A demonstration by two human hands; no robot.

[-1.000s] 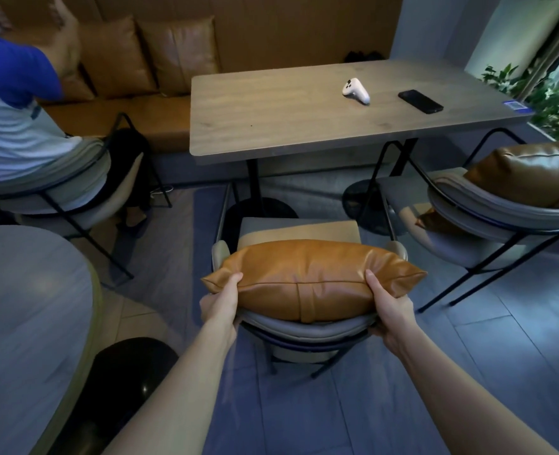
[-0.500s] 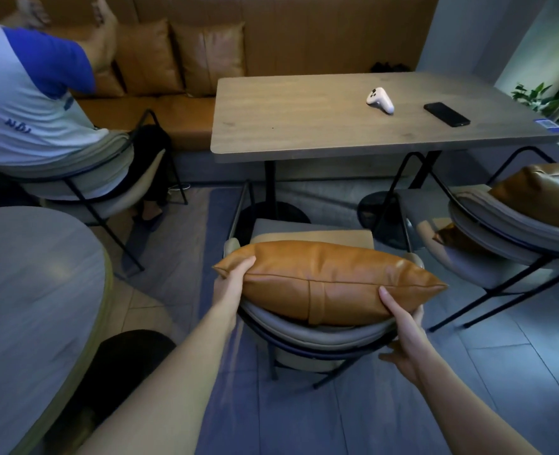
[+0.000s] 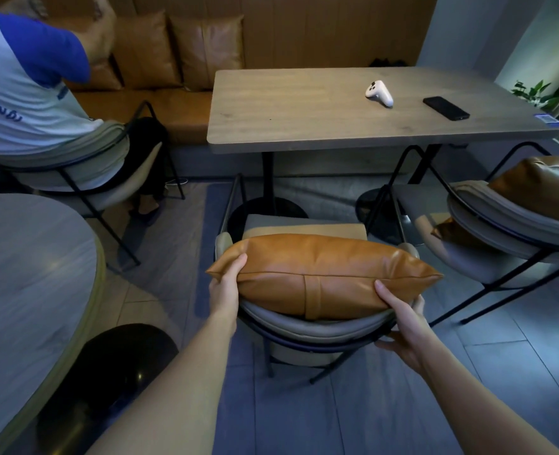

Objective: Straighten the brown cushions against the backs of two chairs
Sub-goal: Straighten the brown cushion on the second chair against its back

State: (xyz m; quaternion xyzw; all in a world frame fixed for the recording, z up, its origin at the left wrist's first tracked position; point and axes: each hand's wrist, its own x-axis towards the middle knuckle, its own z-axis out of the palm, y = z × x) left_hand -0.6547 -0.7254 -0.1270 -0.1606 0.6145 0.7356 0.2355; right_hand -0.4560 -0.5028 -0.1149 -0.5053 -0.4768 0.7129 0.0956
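A brown leather cushion [image 3: 324, 274] rests lengthwise on top of the curved grey backrest of the near chair [image 3: 307, 326], directly in front of me. My left hand [image 3: 227, 284] grips its left end, thumb on top. My right hand [image 3: 403, 318] holds the lower right end, thumb on the cushion and fingers down at the backrest rim. A second brown cushion [image 3: 540, 185] leans on the backrest of the right chair [image 3: 501, 221], partly cut off by the frame edge.
A wooden table [image 3: 304, 113] stands beyond the chair with a white controller [image 3: 380, 93] and a black phone [image 3: 446, 108]. A person [image 3: 25, 93] sits on a chair at left. A round table [image 3: 25, 290] is near left. Bench cushions [image 3: 179, 50] line the wall.
The cushion's right end has dropped a little. My right hand has slid lower, down to the backrest rim. The view has shifted slightly.
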